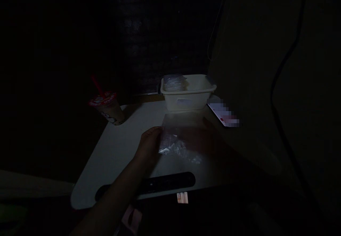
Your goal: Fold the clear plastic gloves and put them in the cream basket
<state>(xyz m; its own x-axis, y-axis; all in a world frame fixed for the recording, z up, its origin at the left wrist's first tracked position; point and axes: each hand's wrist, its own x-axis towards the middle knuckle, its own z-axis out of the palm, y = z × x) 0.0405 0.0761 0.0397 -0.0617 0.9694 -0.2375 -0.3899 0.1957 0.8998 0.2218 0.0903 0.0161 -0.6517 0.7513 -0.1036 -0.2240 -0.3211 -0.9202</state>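
Observation:
In dim light my left hand (149, 143) pinches the left edge of a clear plastic bag (170, 136), held over a small white table (117, 158). My right hand (199, 138) is dark and smeared by motion at the bag's right side; its fingers cannot be made out. Crinkled, shiny plastic shows along the bag's lower part. Whether anything lies inside the bag is too dark to tell.
A cream plastic basket (186, 101) at the table's back holds a stack of clear packets (174, 83). A lidded drink cup (113, 113) with a red straw stands back left. A lit phone (222, 113) lies right. A black slot (170, 182) runs along the front edge.

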